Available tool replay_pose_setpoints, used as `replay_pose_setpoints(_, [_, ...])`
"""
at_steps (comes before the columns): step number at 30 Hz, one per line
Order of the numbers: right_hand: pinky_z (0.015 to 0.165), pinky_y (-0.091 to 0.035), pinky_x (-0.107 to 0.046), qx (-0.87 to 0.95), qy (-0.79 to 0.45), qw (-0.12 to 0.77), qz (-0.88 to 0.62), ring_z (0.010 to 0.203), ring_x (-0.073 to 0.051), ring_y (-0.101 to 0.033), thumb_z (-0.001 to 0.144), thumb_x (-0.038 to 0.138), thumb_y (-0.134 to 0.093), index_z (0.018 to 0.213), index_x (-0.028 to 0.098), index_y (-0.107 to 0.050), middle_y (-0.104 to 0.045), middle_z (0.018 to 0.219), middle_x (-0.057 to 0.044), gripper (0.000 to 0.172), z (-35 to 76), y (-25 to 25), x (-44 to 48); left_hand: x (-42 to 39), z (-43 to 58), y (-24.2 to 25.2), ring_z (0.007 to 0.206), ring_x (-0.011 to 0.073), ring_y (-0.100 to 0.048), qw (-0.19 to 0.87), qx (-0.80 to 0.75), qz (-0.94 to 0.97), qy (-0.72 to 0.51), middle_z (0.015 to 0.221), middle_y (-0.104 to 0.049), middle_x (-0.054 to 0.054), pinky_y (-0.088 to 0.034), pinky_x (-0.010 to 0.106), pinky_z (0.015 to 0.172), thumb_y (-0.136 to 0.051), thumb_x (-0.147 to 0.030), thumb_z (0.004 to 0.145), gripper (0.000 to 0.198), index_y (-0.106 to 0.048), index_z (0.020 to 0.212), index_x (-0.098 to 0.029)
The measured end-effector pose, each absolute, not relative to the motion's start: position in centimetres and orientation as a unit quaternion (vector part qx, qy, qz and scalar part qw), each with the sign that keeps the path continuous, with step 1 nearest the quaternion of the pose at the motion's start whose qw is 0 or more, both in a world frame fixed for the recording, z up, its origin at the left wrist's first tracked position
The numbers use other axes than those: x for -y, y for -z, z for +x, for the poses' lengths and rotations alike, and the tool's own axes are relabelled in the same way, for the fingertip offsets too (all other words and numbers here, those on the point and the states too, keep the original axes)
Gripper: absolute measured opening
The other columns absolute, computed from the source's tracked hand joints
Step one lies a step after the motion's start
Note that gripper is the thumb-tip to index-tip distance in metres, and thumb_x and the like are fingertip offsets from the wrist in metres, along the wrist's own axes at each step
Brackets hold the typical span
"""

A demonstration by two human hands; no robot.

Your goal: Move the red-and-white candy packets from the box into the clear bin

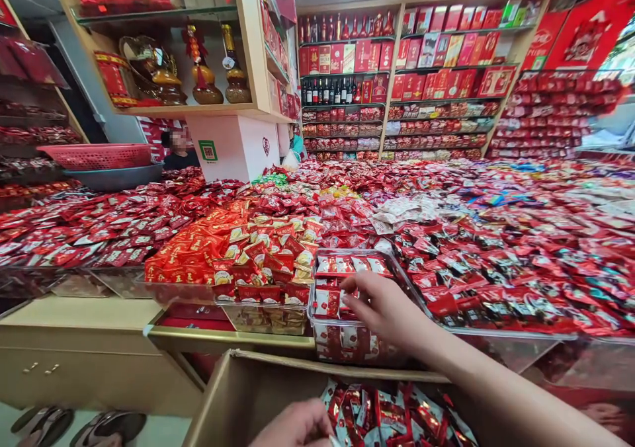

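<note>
1. Packets (pixel 327 301) sit in clear tub (pixel 342 323).
2. R hand (pixel 384 305) above 'em, fingers narrowly parted; can't tell if gripping.
3. L hand (pixel 300 427) by loose pkts (pixel 391 414) in cdbd box (pixel 258 387), fingers curled; hold unclear.

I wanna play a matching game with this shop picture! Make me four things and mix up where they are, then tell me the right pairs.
Things:
1. Right hand
2. Left hand
3. Red basket
4. Green code sign

Places:
A. On the white pillar
B. Over the clear tub
C. On top of the blue basin
D. Low down, at the cardboard box

Right pairs: 1-B, 2-D, 3-C, 4-A
</note>
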State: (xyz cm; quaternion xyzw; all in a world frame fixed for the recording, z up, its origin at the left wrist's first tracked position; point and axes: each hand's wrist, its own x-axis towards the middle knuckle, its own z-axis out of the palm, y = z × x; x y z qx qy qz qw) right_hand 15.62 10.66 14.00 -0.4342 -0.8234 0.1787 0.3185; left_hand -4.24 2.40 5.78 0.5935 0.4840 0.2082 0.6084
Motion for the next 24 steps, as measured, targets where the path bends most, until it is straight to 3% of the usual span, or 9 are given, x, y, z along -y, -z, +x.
replay_pose_setpoints(3, [0.062, -0.038, -0.022, 0.816, -0.272, 0.29, -0.42, 0.069, -0.011, -0.05, 0.075, 0.028, -0.047, 0.084, 0.021, -0.055, -0.058, 0.077, 0.0, 0.014, 16.3, -14.5, -6.7, -2.5, -2.0, -7.5, 0.055, 0.0085, -0.046, 0.631, -0.456, 0.571, -0.261, 0.061, -0.047, -0.007, -0.038, 0.021, 0.05, -0.048, -0.037, 0.073, 0.017, -0.045, 0.074, -0.021])
replay_pose_setpoints(7, [0.056, -0.036, -0.022, 0.772, -0.408, 0.246, -0.42, 0.063, -0.011, -0.048, 0.073, 0.033, -0.051, 0.086, 0.019, -0.058, -0.058, 0.072, 0.0, 0.02, 16.7, -13.1, -4.2, -2.6, -1.2, -9.9, 0.057, 0.0071, -0.04, 0.57, -0.461, 0.585, -0.346, 0.061, -0.045, -0.006, -0.036, 0.019, 0.053, -0.044, -0.036, 0.077, 0.017, -0.046, 0.075, -0.019])
replay_pose_setpoints(12, [0.056, -0.035, -0.021, 0.621, -0.592, 0.335, -0.389, 0.061, -0.009, -0.045, 0.071, 0.035, -0.055, 0.086, 0.015, -0.057, -0.054, 0.069, 0.0, 0.026, 17.1, -10.6, -4.4, -3.2, 0.3, -9.3, 0.059, 0.0079, -0.046, 0.573, -0.467, 0.529, -0.418, 0.065, -0.054, -0.004, -0.038, 0.019, 0.056, -0.05, -0.035, 0.074, 0.017, -0.052, 0.077, -0.018])
replay_pose_setpoints(19, [0.051, -0.033, -0.02, 0.529, -0.634, 0.421, -0.375, 0.056, -0.007, -0.042, 0.067, 0.033, -0.06, 0.087, 0.016, -0.051, -0.049, 0.063, 0.003, 0.028, 17.1, -8.6, -3.9, -2.8, 1.4, -9.0, 0.076, 0.0133, -0.055, 0.625, -0.441, 0.475, -0.435, 0.084, -0.062, 0.0, -0.043, 0.023, 0.068, -0.057, -0.031, 0.069, 0.03, -0.047, 0.095, -0.021])
replay_pose_setpoints(24, [0.061, -0.038, -0.023, 0.539, -0.679, 0.389, -0.312, 0.067, -0.01, -0.048, 0.066, 0.028, -0.061, 0.082, 0.016, -0.049, -0.053, 0.073, 0.0, 0.023, 16.9, -7.7, -3.0, -1.9, 1.2, -9.0, 0.07, 0.0143, -0.058, 0.6, -0.461, 0.477, -0.448, 0.082, -0.065, 0.003, -0.045, 0.024, 0.063, -0.061, -0.032, 0.065, 0.031, -0.048, 0.09, -0.021])
